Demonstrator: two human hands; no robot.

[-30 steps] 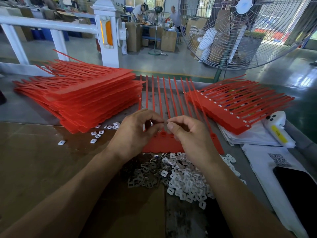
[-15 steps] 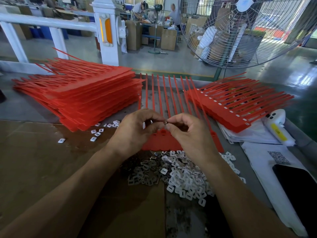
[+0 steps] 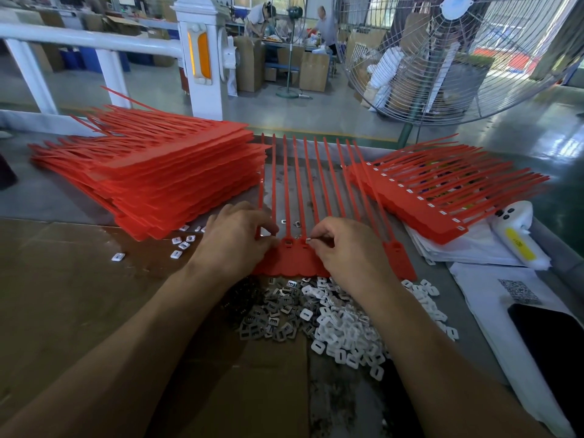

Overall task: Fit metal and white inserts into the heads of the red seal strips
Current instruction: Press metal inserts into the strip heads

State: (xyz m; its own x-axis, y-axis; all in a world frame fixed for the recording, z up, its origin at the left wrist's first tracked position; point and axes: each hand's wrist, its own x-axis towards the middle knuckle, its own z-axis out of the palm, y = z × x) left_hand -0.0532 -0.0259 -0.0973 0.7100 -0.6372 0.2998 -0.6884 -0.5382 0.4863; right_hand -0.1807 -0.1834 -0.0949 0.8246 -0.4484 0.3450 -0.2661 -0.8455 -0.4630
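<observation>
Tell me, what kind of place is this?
Most likely a factory assembly floor. Tall stacks of red seal strips sit on the workbench, loose white inserts lie heaped for fitting, and a big industrial fan stands beside cardboard cartons.

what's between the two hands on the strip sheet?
Head view: one open seal head on the red strip sheet sits between left hand and right hand.

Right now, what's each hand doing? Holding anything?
Left hand: pinches the red seal strip at its head.
Right hand: pinches a small insert at the strip's head.
</observation>
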